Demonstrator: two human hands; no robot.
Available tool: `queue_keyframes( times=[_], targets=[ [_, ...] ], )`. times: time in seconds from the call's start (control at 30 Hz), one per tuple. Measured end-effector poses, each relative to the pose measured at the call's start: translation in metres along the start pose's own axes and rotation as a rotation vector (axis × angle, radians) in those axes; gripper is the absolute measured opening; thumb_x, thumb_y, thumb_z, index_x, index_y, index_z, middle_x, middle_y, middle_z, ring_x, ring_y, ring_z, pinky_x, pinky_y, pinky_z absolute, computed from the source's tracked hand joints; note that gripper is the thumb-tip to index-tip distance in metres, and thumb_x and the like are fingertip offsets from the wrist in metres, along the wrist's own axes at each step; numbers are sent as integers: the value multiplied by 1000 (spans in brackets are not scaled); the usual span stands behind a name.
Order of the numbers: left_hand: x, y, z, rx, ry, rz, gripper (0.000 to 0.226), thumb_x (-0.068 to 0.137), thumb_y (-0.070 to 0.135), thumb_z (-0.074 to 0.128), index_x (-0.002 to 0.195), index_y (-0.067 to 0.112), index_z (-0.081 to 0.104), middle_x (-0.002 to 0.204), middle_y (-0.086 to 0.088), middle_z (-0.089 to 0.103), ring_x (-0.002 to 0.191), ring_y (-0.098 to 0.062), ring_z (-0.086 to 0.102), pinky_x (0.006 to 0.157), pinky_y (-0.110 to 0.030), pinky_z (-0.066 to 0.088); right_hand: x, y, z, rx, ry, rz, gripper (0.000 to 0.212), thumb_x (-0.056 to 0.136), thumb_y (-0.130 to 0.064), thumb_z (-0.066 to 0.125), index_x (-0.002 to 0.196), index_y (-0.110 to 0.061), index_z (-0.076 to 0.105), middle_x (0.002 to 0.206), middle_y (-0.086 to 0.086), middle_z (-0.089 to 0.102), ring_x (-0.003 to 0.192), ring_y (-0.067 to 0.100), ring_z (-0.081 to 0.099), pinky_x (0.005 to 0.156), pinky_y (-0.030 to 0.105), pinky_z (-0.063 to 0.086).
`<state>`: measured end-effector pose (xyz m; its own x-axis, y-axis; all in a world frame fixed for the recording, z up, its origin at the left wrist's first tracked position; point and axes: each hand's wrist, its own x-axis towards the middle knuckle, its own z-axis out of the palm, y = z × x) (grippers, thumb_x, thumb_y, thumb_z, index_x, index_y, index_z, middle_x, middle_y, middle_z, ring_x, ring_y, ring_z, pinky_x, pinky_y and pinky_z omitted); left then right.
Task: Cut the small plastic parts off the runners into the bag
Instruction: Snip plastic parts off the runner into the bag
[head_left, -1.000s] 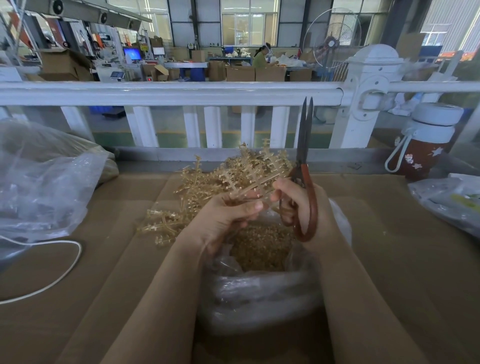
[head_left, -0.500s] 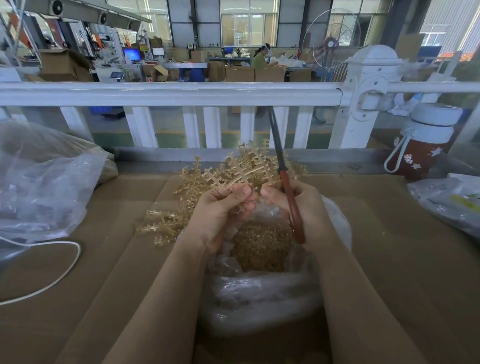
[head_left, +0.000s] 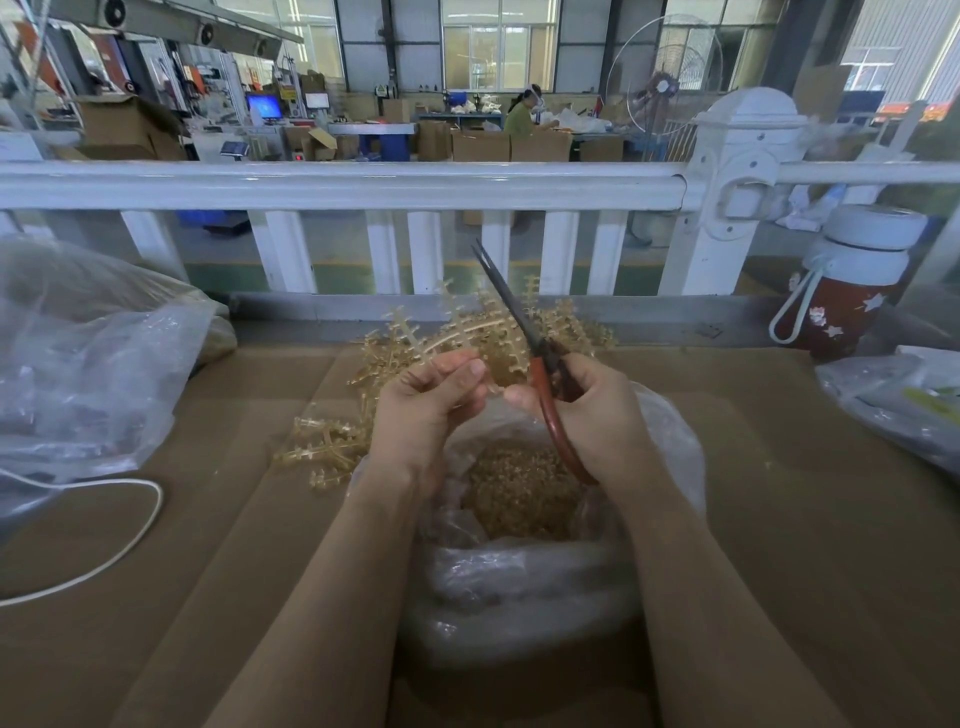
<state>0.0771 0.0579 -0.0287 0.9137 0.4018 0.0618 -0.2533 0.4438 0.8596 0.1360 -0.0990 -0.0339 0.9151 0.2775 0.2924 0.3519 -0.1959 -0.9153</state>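
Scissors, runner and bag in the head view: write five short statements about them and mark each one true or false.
1. The right hand grips the scissors. True.
2. The scissors' blades point down into the bag. False: they point up and away, toward the white railing.
3. The left hand holds a plastic runner above the bag. True.
4. The bag is empty. False: it holds a heap of small amber parts.
5. A red bottle with a white lid stands to the left of the hands. False: it stands to the right.
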Motion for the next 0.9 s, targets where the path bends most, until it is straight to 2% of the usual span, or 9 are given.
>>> queue_keyframes(
  times=[0.13, 0.23, 0.3, 0.37, 0.47, 0.53, 0.67, 0.77, 0.9],
  targets=[
    [3, 0, -4, -42, 64, 11, 22, 66, 11, 77, 87, 5, 73, 66, -3, 69, 60, -10, 66, 61, -20, 57, 1, 4, -5, -110, -60, -90, 51, 52, -80, 75, 94, -53, 63, 89, -22, 69, 83, -3, 65, 71, 23, 51],
    [2, 1, -4, -48, 54, 27, 16, 65, 10, 77, 81, 9, 75, 67, -3, 70, 60, -10, 67, 60, -20, 56, -1, 8, -10, -208, -121, -139, 48, 58, -81, 73, 93, -51, 61, 88, -24, 68, 83, -5, 64, 67, 17, 46],
    [1, 1, -3, -23, 31, 59, 7, 66, 11, 75, 72, 16, 78, 68, -1, 71, 62, -9, 67, 64, -20, 56, -2, 11, -11, -280, -140, -144, 47, 59, -81, 72, 89, -46, 63, 87, -24, 67, 80, -3, 63, 65, 20, 46],
    [1, 2, -2, 3, 10, 92, 9, 72, 8, 72, 68, 16, 77, 69, -1, 71, 63, -9, 66, 67, -20, 56, -2, 13, -11, -346, -141, -150, 48, 59, -83, 71, 88, -44, 63, 88, -27, 65, 79, -3, 62, 65, 25, 48],
    [0, 1, -2, 20, -11, 127, 17, 86, -4, 63, 78, 8, 72, 69, -1, 71, 63, -8, 65, 69, -20, 55, -2, 14, -10, -415, -117, -167, 52, 59, -87, 65, 91, -47, 60, 90, -32, 63, 78, -5, 59, 64, 23, 45],
    [1, 0, -2, 18, -29, 139, 19, 88, -6, 60, 80, 8, 71, 69, -1, 71, 63, -9, 65, 69, -20, 54, -2, 15, -9, -448, -90, -171, 54, 59, -88, 63, 94, -47, 59, 86, -26, 64, 80, -6, 59, 65, 21, 44],
    [0, 1, -3, -39, -97, 104, 13, 77, 3, 65, 75, 12, 74, 70, -1, 71, 65, -9, 65, 67, -19, 54, -2, 17, -8, -486, -49, -207, 55, 64, -85, 63, 97, -42, 58, 90, -23, 63, 87, -3, 59, 71, 24, 50],
    [1, 1, -5, -34, -140, 27, 5, 70, 12, 71, 73, 16, 72, 75, 1, 68, 69, -8, 65, 71, -20, 53, -2, 17, -7, -514, -33, -230, 53, 65, -85, 62, 94, -41, 55, 89, -22, 62, 85, -2, 57, 68, 22, 47],
    [1, 1, -6, 1, -136, -10, 13, 68, 17, 75, 71, 17, 62, 75, 6, 64, 70, -6, 63, 74, -21, 48, -1, 16, -8, -535, -26, -239, 59, 62, -88, 58, 91, -37, 55, 89, -19, 62, 85, 1, 57, 72, 26, 52]
  ],
)
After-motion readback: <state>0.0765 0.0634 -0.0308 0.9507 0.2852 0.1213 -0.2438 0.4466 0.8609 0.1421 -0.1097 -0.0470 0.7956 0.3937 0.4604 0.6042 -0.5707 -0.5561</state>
